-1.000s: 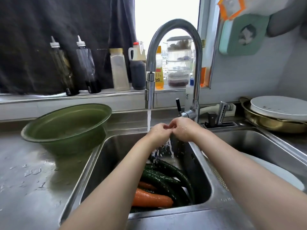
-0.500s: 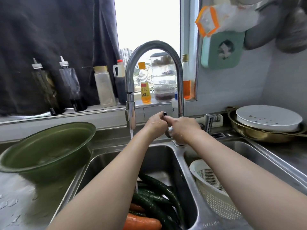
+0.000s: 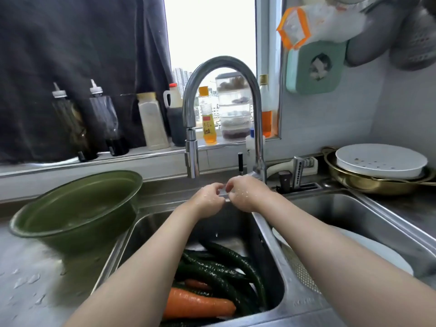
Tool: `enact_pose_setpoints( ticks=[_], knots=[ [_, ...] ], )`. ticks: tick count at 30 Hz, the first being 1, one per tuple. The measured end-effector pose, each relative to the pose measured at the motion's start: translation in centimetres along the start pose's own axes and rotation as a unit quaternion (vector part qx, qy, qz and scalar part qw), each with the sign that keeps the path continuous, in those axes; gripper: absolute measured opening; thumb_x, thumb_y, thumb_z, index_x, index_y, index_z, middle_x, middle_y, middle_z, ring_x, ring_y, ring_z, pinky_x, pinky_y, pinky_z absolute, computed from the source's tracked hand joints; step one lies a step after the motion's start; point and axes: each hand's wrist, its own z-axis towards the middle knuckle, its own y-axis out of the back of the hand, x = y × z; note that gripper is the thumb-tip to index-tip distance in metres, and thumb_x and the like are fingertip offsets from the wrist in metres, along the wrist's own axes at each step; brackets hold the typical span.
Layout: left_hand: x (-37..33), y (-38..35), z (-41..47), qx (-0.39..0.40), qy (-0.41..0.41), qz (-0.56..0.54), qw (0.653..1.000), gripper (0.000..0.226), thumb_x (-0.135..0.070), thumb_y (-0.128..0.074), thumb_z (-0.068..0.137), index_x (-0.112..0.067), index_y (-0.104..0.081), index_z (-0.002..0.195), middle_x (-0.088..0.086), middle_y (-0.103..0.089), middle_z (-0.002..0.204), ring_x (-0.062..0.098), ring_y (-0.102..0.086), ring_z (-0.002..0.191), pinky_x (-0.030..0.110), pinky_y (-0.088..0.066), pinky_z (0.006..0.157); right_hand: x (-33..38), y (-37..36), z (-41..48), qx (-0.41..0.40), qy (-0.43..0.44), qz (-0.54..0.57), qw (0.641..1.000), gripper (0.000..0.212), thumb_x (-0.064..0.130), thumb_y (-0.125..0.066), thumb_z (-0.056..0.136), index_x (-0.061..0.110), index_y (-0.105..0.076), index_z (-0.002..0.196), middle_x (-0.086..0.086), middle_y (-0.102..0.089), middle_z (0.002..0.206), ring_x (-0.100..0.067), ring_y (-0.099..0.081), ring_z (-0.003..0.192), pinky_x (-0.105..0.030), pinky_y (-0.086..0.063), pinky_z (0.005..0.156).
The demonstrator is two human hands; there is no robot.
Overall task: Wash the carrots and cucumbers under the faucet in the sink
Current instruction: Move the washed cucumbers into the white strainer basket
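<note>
Left hand [image 3: 207,200], right hand [image 3: 246,194] — wet, forearms outstretched, curled fingers meeting over the sink [image 3: 151,228] below the faucet [image 3: 221,64] arch; whether they clasp anything is unclear.

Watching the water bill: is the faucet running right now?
Off: no stream falls from the faucet onto the cucumbers.
</note>
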Motion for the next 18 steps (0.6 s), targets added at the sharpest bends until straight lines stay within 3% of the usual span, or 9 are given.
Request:
enact_pose_setpoints(
  ticks=[4,8,12,15,18],
  knots=[
    [5.0,-0.3,-1.8,0.042,0.029,0.052,0.997,0.055,-0.014,-0.053,0.096,-0.017,-0.051,0.150,0.005,-0.057,0.148,0.020,-0.056,0.132,0.028,-0.044,0.106,1.7,-4.6,-0.9,0.125,-0.005,-0.021,0.992,0.027,0.021,-0.053,0.096,0.019,-0.072,0.115,-0.005,-0.074,0.103,-0.025,-0.069,0.079,-0.033,-0.060,0.072],
    [9.8,-1.3,-2.8,0.087,0.057,0.109,0.989,0.048,-0.021,-0.060,0.092,-0.025,-0.062,0.140,-0.004,-0.063,0.141,0.014,-0.059,0.127,0.027,-0.045,0.109,2.6,-10.0,-1.0,0.211,-0.011,-0.044,0.977,0.028,0.030,-0.067,0.091,0.018,-0.074,0.115,-0.005,-0.074,0.107,-0.028,-0.069,0.098,-0.033,-0.059,0.085],
    [12.8,-3.2,-3.0,0.156,0.054,0.127,0.978,0.047,-0.030,-0.071,0.088,-0.037,-0.066,0.134,-0.009,-0.067,0.134,0.012,-0.064,0.117,0.029,-0.052,0.101,3.4,-14.0,-0.8,0.301,-0.018,-0.087,0.950,0.041,0.051,-0.077,0.084,0.015,-0.067,0.100,-0.004,-0.069,0.092,-0.027,-0.064,0.085,-0.033,-0.055,0.079],
    [14.3,-4.7,-3.1,0.179,0.028,0.143,0.973,0.059,-0.034,-0.077,0.088,-0.035,-0.059,0.143,-0.008,-0.060,0.145,0.015,-0.057,0.131,0.024,-0.042,0.107,2.9,-16.3,-0.7,0.303,-0.023,-0.123,0.945,0.060,0.057,-0.081,0.078,0.012,-0.069,0.116,-0.007,-0.072,0.114,-0.029,-0.066,0.098,-0.035,-0.055,0.087],
    [15.2,-5.3,-3.1,0.217,0.028,0.143,0.965,0.071,-0.043,-0.082,0.083,-0.040,-0.053,0.148,-0.008,-0.055,0.150,0.015,-0.052,0.135,0.025,-0.040,0.109,2.5,-16.9,-0.5,0.292,-0.021,-0.124,0.948,0.065,0.053,-0.087,0.072,0.013,-0.068,0.119,-0.005,-0.071,0.109,-0.028,-0.068,0.102,-0.033,-0.055,0.085]
  ],
)
